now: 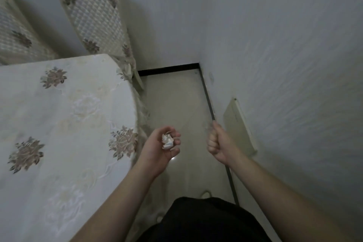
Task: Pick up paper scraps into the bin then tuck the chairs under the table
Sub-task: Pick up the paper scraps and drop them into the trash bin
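Left hand (161, 146) palm up, fingers cupped around one crumpled paper scrap (167, 141), held over the floor just off the table edge. Right hand (218, 143) curled into a fist, nothing visible in it. Table (59, 116) under a floral cloth, left of the hands. Two chairs (98, 19) with matching covers behind it. Pale floor (176, 96), white walls, one wall panel (238, 125) low on the right.

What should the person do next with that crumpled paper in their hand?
Probably carry it to the bin. The left hand already cups the crumpled paper scrap, the right hand is a closed fist with nothing visible in it, and no bin is in view, so turning to find it comes first.
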The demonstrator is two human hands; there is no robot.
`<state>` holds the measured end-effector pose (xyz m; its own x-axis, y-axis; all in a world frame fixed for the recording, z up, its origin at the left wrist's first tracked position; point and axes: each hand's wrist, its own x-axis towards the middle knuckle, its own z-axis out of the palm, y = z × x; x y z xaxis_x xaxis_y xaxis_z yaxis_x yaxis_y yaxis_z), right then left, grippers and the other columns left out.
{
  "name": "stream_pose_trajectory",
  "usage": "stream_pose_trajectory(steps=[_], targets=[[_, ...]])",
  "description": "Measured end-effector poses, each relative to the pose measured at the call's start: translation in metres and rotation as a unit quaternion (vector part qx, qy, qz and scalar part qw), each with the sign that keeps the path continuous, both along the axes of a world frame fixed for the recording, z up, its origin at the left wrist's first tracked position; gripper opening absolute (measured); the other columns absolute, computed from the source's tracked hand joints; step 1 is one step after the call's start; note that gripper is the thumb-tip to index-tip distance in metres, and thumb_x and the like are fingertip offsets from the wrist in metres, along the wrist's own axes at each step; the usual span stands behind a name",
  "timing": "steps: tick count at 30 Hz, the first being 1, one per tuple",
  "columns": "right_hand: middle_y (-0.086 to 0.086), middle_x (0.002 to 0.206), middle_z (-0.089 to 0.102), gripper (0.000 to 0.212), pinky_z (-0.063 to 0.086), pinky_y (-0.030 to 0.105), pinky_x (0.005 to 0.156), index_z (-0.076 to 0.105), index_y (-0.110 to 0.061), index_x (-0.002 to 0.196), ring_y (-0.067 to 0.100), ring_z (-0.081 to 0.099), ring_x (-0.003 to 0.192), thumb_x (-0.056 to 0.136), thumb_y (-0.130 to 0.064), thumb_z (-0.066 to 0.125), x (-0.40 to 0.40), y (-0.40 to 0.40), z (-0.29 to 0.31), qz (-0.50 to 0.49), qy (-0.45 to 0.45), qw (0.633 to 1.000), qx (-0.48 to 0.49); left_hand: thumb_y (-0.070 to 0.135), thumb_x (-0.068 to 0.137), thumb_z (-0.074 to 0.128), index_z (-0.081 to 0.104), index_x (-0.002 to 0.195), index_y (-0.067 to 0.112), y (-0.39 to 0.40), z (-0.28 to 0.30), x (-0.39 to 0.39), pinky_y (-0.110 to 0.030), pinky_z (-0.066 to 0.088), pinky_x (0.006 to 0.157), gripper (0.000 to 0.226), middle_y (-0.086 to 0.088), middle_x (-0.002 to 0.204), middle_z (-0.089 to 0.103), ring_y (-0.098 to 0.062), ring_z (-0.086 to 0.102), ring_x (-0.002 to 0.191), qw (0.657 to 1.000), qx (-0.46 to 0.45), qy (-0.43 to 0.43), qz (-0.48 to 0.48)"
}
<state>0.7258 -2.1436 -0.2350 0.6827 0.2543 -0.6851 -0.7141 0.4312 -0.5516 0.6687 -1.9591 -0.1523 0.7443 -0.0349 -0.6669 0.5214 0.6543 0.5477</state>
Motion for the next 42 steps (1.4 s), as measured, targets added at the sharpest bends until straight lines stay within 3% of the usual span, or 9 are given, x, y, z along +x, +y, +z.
stream_pose_trajectory(steps=[4, 8, 11, 20, 25, 30, 36, 42], targets=[[-0.005, 0.044, 0.024, 0.045, 0.021, 0.017, 0.030, 0.034, -0.022, 0.051, 0.007, 0.023, 0.032, 0.085, -0.044, 0.053, 0.019, -0.028, -0.010, -0.058, 0.040, 0.990, 0.119, 0.020, 0.070, 0.058, 0.058, 0.070, 0.017, -0.022, -0.003, 0.027, -0.020, 0.034, 0.045, 0.003, -0.002, 0.068, 0.055, -0.013, 0.047, 0.054, 1.000, 0.000, -0.003, -0.021], [0.001, 0.054, 0.051, 0.035, 0.048, 0.021, 0.045, 0.053, -0.016, 0.060, 0.011, 0.052, 0.045, 0.075, -0.047, 0.062, 0.038, -0.036, -0.020, -0.129, 0.065, 0.983, 0.116, 0.021, 0.066, 0.060, 0.058, 0.069, 0.018, -0.031, -0.009, 0.048, -0.021, 0.033, 0.046, 0.005, -0.001, 0.068, 0.054, -0.014, 0.047, 0.055, 1.000, 0.004, 0.003, -0.028], [0.003, 0.061, 0.060, 0.032, 0.055, 0.026, 0.053, 0.059, -0.014, 0.063, 0.014, 0.062, 0.054, 0.080, -0.042, 0.064, 0.054, -0.038, -0.027, -0.162, 0.073, 0.977, 0.114, 0.022, 0.067, 0.060, 0.057, 0.072, 0.018, -0.030, -0.015, 0.064, -0.021, 0.033, 0.046, 0.007, -0.001, 0.069, 0.053, -0.014, 0.047, 0.055, 0.999, 0.001, 0.010, -0.033], [0.003, 0.072, 0.064, 0.028, 0.043, 0.016, 0.040, 0.060, -0.012, 0.094, 0.008, 0.057, 0.047, 0.095, -0.038, 0.052, 0.118, -0.026, -0.060, -0.180, 0.096, 0.978, 0.041, 0.020, 0.071, 0.059, 0.056, 0.073, 0.017, 0.007, -0.041, 0.149, -0.020, 0.036, 0.044, 0.005, 0.000, 0.068, 0.054, -0.014, 0.047, 0.056, 0.997, -0.010, 0.032, -0.064], [0.001, 0.069, 0.064, 0.023, 0.042, 0.016, 0.041, 0.058, -0.009, 0.104, 0.005, 0.054, 0.051, 0.086, -0.023, 0.063, 0.149, -0.016, -0.088, -0.156, 0.099, 0.983, 0.005, 0.022, 0.072, 0.058, 0.057, 0.073, 0.016, 0.030, -0.047, 0.210, -0.020, 0.039, 0.044, 0.006, -0.001, 0.068, 0.054, -0.014, 0.048, 0.055, 0.996, -0.016, 0.028, -0.089], [0.000, 0.072, 0.066, 0.008, 0.046, 0.017, 0.045, 0.059, -0.010, 0.099, 0.005, 0.058, 0.055, 0.093, -0.015, 0.058, 0.175, -0.021, -0.112, -0.192, 0.108, 0.975, 0.005, 0.021, 0.075, 0.056, 0.057, 0.075, 0.017, 0.029, -0.053, 0.261, -0.021, 0.041, 0.046, 0.004, -0.001, 0.067, 0.055, -0.014, 0.050, 0.053, 0.990, -0.031, 0.025, -0.135], [0.002, 0.068, 0.062, 0.004, 0.045, 0.020, 0.045, 0.059, -0.013, 0.085, 0.009, 0.057, 0.053, 0.089, -0.014, 0.059, 0.219, -0.024, -0.128, -0.192, 0.134, 0.972, 0.016, 0.020, 0.092, 0.046, 0.060, 0.076, 0.017, 0.014, -0.088, 0.311, -0.023, 0.045, 0.048, 0.022, -0.002, 0.069, 0.061, -0.015, 0.055, 0.058, 0.986, -0.043, 0.056, -0.152], [0.001, 0.075, 0.068, 0.013, 0.048, 0.023, 0.050, 0.063, -0.014, 0.096, 0.012, 0.062, 0.059, 0.086, -0.022, 0.062, 0.267, -0.031, -0.196, -0.201, 0.171, 0.964, -0.036, 0.019, 0.091, 0.048, 0.060, 0.075, 0.016, 0.001, -0.163, 0.352, -0.022, 0.044, 0.048, 0.020, -0.001, 0.069, 0.061, -0.016, 0.055, 0.057, 0.990, -0.023, 0.094, -0.102]])
